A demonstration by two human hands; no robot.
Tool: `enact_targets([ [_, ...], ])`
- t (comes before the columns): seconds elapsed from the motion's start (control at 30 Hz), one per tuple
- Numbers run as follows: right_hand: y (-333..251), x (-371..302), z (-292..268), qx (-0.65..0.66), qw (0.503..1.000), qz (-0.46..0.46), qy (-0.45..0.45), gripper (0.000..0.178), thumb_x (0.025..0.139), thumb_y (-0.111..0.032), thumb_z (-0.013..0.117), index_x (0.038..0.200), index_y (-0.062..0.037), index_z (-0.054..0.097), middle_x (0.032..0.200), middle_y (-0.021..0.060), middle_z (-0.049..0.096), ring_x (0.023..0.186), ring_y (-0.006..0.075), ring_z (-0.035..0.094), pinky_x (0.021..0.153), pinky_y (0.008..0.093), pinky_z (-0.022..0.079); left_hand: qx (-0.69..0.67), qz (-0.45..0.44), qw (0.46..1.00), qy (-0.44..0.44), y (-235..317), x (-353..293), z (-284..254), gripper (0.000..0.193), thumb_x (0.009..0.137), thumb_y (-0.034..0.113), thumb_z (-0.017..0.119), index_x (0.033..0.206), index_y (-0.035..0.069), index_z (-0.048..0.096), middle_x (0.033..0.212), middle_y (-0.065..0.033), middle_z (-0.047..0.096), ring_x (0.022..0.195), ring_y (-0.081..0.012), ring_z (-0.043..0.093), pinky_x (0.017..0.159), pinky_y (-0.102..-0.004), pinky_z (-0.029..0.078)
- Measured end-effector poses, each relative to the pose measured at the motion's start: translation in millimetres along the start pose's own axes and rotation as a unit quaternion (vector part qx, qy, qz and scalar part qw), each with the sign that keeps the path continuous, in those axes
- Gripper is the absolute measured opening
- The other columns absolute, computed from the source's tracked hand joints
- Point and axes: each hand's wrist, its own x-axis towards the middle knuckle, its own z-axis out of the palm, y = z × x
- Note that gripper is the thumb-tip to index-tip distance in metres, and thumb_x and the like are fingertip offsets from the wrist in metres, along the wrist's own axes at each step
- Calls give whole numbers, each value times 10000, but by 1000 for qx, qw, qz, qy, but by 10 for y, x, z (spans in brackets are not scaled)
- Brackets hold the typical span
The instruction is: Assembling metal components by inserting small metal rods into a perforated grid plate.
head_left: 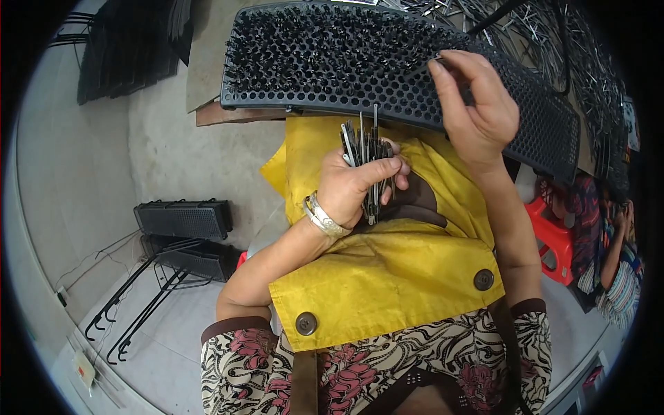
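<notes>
My left hand (346,185) grips slim dark-and-silver metal rods (371,151), near side of the black perforated plastic tray (536,111); right hand (481,111) half-curled over it, can't tell if gripping. Rods likely light, stiff, slippery: hold mid-length.

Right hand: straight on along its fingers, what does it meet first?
Probably the dark pieces standing in the black perforated tray, left of the right hand; its height above them is unclear.

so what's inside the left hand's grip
The left hand holds a bundle of thin rods, dark and silvery, with ends sticking out above and below. Their middles are mostly covered by the hand itself, so their exact number can't be told.
</notes>
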Motion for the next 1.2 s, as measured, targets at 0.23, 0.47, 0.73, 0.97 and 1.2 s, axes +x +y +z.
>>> enact_targets([
  [0.23, 132, -99, 108, -123, 967, -156, -161, 201, 680, 36, 661, 870, 27, 595, 759, 142, 577, 621, 228, 558, 556, 275, 453, -6, -7, 1000, -13, 10, 5, -3, 127, 761, 2, 607, 876, -7, 554, 745, -114, 612, 596, -171, 599, 431, -221, 429],
  [0.47, -292, -159, -98, 242, 887, 289, -268, 161, 744, 13, 633, 901, 26, 601, 742, 37, 598, 607, 79, 549, 526, 194, 440, 51, -5, 997, -61, 20, -25, 8, 130, 760, 4, 615, 867, -26, 550, 734, -116, 608, 581, -153, 591, 426, -203, 424],
  [0.73, -71, -106, -44, 192, 948, 248, -56, 133, 801, 3, 592, 932, 19, 611, 760, 32, 615, 603, 34, 527, 534, 145, 423, 33, -29, 999, -31, -8, -7, -8, 172, 764, 6, 610, 916, -44, 547, 739, -124, 604, 579, -157, 592, 420, -206, 426],
  [0.97, 23, -100, 114, 38, 998, 40, -32, 148, 762, 31, 624, 908, 38, 603, 768, 54, 615, 653, 86, 564, 586, 181, 451, 21, -27, 999, -34, 4, 7, -2, 173, 765, 3, 606, 917, -47, 538, 738, -128, 597, 576, -167, 589, 413, -212, 423],
  [1.2, -2, -99, 107, -112, 974, -121, -153, 257, 677, 77, 628, 925, 22, 585, 678, 128, 538, 587, 262, 517, 520, 329, 430, 23, -24, 999, -30, 11, 10, 4, 160, 761, 3, 599, 903, -38, 540, 714, -140, 586, 582, -194, 578, 419, -227, 409],
])
